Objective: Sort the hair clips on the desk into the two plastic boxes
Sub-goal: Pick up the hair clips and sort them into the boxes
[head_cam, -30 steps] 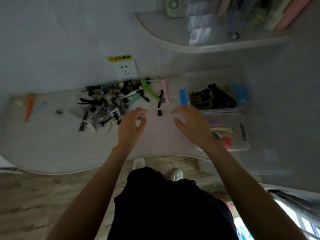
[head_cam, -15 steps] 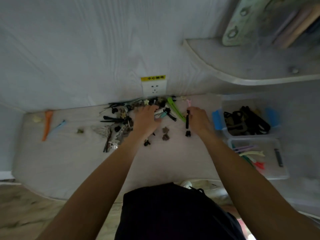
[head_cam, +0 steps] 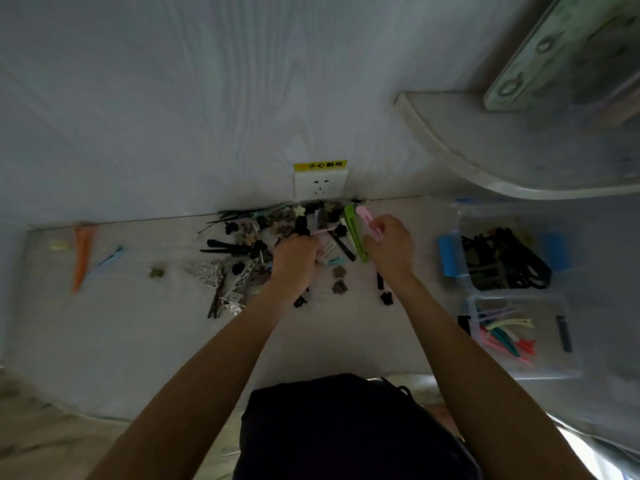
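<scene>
My right hand (head_cam: 389, 247) pinches the pink clip (head_cam: 369, 221) at the back of the desk. Its long side points away from me. The box of bright clips (head_cam: 571, 362) sits to my right; my left hand (head_cam: 294, 261) curls in the pile (head_cam: 249, 244).

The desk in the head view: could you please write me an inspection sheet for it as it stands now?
Surface: pale desk, mostly bare near the front edge.
Job's things: heap of hair clips by the wall; far box holds dark clips, near box coloured ones.
Clutter: orange clip and blue clip lie apart at the left.
Hands: left hand in the heap; right hand grips a pink clip.
Cables: nothing seen.
Surroundings: wall socket, shelf.
</scene>
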The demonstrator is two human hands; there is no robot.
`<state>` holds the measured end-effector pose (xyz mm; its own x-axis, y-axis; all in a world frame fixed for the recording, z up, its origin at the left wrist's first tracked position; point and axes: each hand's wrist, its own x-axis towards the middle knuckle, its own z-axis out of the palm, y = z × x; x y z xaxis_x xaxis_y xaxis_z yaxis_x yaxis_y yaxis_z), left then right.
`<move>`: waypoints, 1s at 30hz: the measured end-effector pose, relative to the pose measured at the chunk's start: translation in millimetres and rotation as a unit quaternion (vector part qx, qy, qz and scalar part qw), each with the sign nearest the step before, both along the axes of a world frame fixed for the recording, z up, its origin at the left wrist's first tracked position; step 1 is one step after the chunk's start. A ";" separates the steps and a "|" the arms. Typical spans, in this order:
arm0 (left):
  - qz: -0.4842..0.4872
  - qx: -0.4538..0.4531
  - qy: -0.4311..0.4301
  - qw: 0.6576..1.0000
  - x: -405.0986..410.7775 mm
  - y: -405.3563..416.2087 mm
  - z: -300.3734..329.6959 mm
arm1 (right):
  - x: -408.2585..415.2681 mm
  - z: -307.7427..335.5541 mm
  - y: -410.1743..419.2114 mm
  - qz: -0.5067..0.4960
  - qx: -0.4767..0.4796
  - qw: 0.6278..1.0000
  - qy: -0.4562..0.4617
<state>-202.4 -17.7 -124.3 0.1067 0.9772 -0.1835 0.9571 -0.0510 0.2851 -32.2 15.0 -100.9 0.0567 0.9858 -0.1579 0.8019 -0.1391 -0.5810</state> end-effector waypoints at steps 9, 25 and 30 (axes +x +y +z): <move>0.020 0.036 -0.141 0.989 -16.5 -11.5 -0.2 | -29.7 -13.2 21.6 0.057 -0.085 0.995 -0.017; -0.020 -0.037 0.036 0.998 14.3 5.6 -2.5 | -19.9 -9.4 10.0 0.005 -0.069 0.995 0.072; -0.028 -0.042 0.020 0.999 6.0 1.4 -2.5 | -25.2 -16.0 12.6 0.013 -0.084 0.996 0.018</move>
<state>-196.4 -16.3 -126.7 0.1523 0.9510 -0.2689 0.9639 -0.0828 0.2531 -57.4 27.6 -116.8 0.0222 0.9462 -0.3229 0.7862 -0.2160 -0.5790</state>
